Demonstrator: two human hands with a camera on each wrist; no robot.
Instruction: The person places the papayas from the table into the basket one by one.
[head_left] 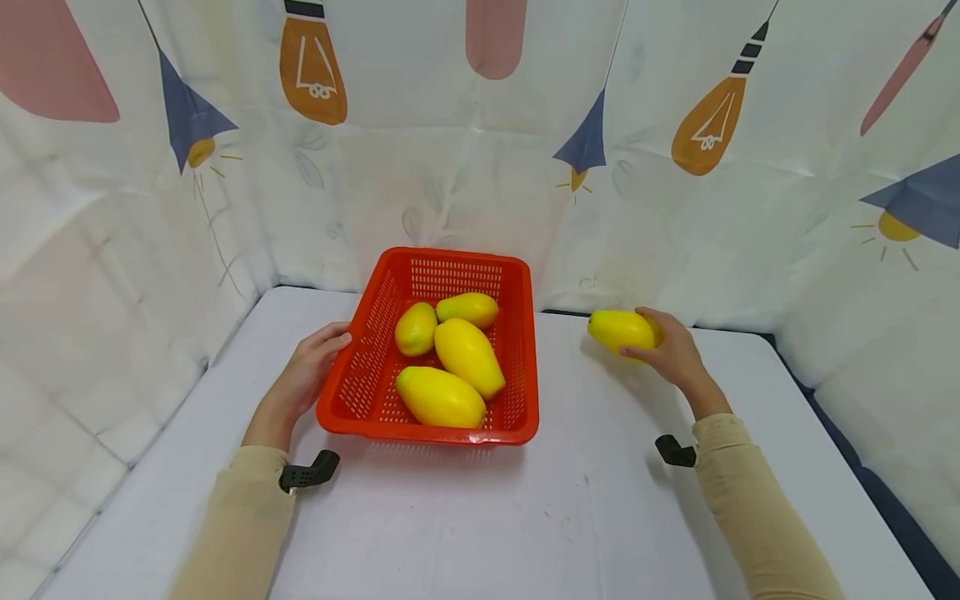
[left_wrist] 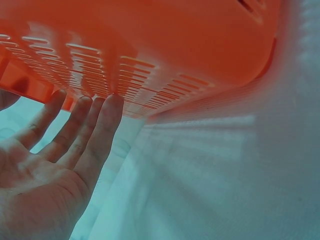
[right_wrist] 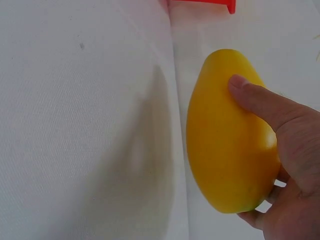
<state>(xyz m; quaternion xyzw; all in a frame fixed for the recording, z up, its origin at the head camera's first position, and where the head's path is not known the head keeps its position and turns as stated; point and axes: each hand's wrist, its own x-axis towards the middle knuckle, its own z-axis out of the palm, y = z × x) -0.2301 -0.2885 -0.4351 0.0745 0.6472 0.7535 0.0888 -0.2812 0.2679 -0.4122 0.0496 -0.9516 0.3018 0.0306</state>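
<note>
A yellow papaya [head_left: 621, 330] is held above the back right of the table by my right hand [head_left: 671, 350]. In the right wrist view the thumb lies across the papaya [right_wrist: 230, 135], while the other fingers are mostly hidden behind it. My left hand [head_left: 311, 371] is at the left side of a red plastic basket [head_left: 531, 350]. Its nearly straight fingers [left_wrist: 102, 122] touch the slotted outer wall of the basket [left_wrist: 200, 55] in the left wrist view. Several yellow papayas [head_left: 441, 397] lie inside the basket.
White cloth covers the table [head_left: 592, 517]. Behind and beside it hang white curtains [head_left: 465, 183] printed with lamps and bulbs. A black strap-like piece is at the left wrist [head_left: 309, 472], another at the right wrist [head_left: 675, 451].
</note>
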